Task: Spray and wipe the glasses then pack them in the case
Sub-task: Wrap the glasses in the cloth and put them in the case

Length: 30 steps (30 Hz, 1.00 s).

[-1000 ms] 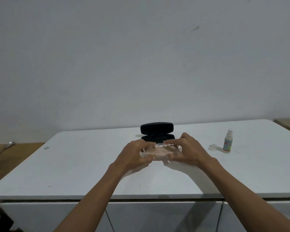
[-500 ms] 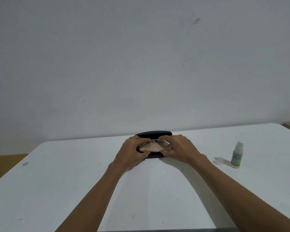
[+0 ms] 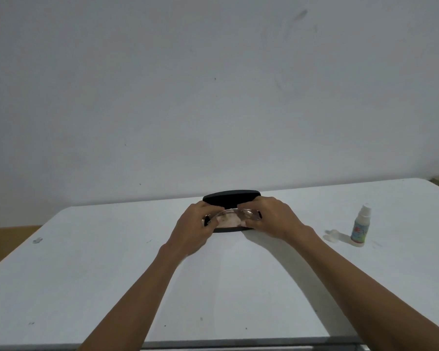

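A black glasses case (image 3: 231,197) lies open on the white table (image 3: 112,262), its lid standing at the far side. Folded clear glasses (image 3: 235,216) with a pale cloth under them sit over the case's lower half. My left hand (image 3: 195,228) grips the left end of the glasses and my right hand (image 3: 271,217) grips the right end. My fingers hide most of the case's tray. Off to the right stands a small spray bottle (image 3: 361,226), with its clear cap (image 3: 331,234) lying beside it.
A plain white wall (image 3: 213,97) rises right behind the table. The table's front edge (image 3: 213,344) runs along the bottom of the view. Wooden floor shows at the far left (image 3: 0,239). A small scrap (image 3: 37,240) lies near the table's left edge.
Both hands carried the glasses forward from in front of the case to over its lower half. The camera came closer and tilted, so the case lid now looks flatter.
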{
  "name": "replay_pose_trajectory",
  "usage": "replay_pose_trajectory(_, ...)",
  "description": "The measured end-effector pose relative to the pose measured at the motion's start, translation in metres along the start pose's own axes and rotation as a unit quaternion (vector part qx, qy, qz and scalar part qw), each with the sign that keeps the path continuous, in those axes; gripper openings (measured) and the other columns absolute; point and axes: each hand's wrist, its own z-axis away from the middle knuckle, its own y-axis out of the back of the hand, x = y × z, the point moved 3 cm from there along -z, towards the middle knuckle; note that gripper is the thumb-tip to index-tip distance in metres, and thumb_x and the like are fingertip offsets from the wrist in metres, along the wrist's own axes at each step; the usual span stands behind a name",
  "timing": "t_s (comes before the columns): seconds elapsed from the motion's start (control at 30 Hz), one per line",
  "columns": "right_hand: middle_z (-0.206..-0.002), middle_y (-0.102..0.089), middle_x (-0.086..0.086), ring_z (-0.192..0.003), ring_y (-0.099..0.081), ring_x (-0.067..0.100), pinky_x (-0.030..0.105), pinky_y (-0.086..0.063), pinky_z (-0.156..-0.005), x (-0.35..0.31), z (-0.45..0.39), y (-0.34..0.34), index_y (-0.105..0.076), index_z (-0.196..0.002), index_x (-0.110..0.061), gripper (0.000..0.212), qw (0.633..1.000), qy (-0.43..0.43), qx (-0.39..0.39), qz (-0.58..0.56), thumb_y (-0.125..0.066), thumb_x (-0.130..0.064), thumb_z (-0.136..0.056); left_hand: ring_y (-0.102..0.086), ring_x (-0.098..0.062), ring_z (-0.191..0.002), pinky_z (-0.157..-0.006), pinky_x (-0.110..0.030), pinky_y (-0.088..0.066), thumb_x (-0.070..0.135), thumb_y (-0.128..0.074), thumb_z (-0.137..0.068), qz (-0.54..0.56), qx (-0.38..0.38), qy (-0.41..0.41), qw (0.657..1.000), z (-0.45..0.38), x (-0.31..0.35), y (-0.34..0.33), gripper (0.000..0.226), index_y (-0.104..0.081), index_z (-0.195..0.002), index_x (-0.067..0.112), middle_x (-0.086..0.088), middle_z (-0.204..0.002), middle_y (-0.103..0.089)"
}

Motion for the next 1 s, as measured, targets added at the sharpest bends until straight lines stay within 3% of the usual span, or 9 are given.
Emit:
replay_pose_trajectory(0.13,-0.119,-0.065,-0.007,-0.108,-0.062,0.019,0.029,-0.040,-0.074,-0.003,0.000,-0.007,-0.061,-0.136,-0.042,0.054,1.000,-0.006,0.002,-0.003,-0.074,-0.053,-0.085,-0.053,-0.003,-0.089,-0.079,-0.024,-0.043,0.016,-0.063,-0.092,-0.019,0.001,0.017,1.000,-0.001,-0.009,0.000,0.037,-0.071,-0.116,0.043,0.023,-0.106,-0.066)
replay_pose_trajectory(0.3,-0.125,-0.065,-0.009,-0.114,-0.059,0.019,0.028,-0.040,-0.075,-0.005,0.004,-0.012,-0.055,-0.143,-0.044,0.060,0.999,-0.021,0.012,0.028,-0.069,-0.059,-0.087,-0.050,-0.008,-0.090,-0.080,-0.027,-0.043,0.016,-0.056,-0.095,-0.065,-0.011,0.013,0.998,0.001,-0.009,0.002,0.040,-0.068,-0.120,0.045,0.024,-0.116,-0.069)
replay_pose_trajectory(0.4,-0.126,-0.066,-0.013,-0.114,-0.051,0.022,0.030,-0.040,-0.072,-0.010,0.009,-0.013,-0.054,-0.144,-0.044,0.062,0.997,-0.022,0.023,0.068,-0.066,-0.064,-0.086,-0.050,-0.012,-0.091,-0.081,-0.033,-0.048,0.008,-0.046,-0.093,-0.085,-0.014,-0.001,0.996,0.005,-0.004,0.002,0.053,-0.064,-0.124,0.047,0.022,-0.119,-0.069)
replay_pose_trajectory(0.53,-0.136,-0.058,-0.004,-0.121,-0.048,0.027,0.034,-0.043,-0.084,-0.013,0.011,-0.016,-0.055,-0.144,-0.041,0.069,0.994,-0.026,0.028,0.102,-0.068,-0.067,-0.082,-0.047,-0.014,-0.092,-0.082,-0.034,-0.050,0.000,-0.037,-0.086,-0.113,-0.026,-0.003,0.993,0.009,-0.005,0.002,0.067,-0.064,-0.130,0.042,0.019,-0.123,-0.068)
replay_pose_trajectory(0.63,-0.139,-0.053,-0.001,-0.122,-0.049,0.029,0.037,-0.047,-0.089,-0.014,0.013,-0.014,-0.054,-0.146,-0.039,0.075,0.996,-0.025,0.031,0.079,-0.074,-0.064,-0.078,-0.051,-0.014,-0.103,-0.086,-0.035,-0.051,-0.001,-0.044,-0.090,-0.108,-0.001,-0.001,0.994,0.013,-0.001,0.005,0.059,-0.065,-0.134,0.033,0.016,-0.133,-0.065)
replay_pose_trajectory(0.7,-0.130,-0.058,-0.002,-0.116,-0.052,0.027,0.034,-0.046,-0.082,-0.013,0.017,-0.009,-0.058,-0.142,-0.037,0.066,0.996,-0.021,0.062,0.058,-0.076,-0.055,-0.081,-0.053,-0.013,-0.111,-0.083,-0.035,-0.053,0.006,-0.053,-0.092,-0.101,0.035,-0.014,0.994,0.017,0.002,0.007,0.046,-0.068,-0.128,0.030,0.014,-0.131,-0.063)
replay_pose_trajectory(0.83,-0.103,-0.065,-0.008,-0.104,-0.050,0.020,0.030,-0.040,-0.071,-0.010,0.026,0.000,-0.073,-0.111,-0.030,0.025,0.994,-0.052,0.090,0.040,-0.068,-0.044,-0.092,-0.053,-0.006,-0.106,-0.069,-0.034,-0.055,0.025,-0.069,-0.090,-0.111,0.056,-0.039,0.991,0.025,0.003,0.006,0.012,-0.075,-0.098,0.031,0.017,-0.114,-0.059)
replay_pose_trajectory(1.0,-0.099,-0.066,-0.007,-0.104,-0.049,0.020,0.030,-0.038,-0.069,-0.006,0.032,-0.004,-0.079,-0.105,-0.032,0.021,0.993,-0.072,0.058,0.071,-0.061,-0.038,-0.097,-0.049,-0.004,-0.107,-0.070,-0.033,-0.053,0.028,-0.072,-0.088,-0.106,0.035,-0.013,0.994,0.028,0.000,0.005,0.005,-0.076,-0.088,0.031,0.019,-0.110,-0.058)
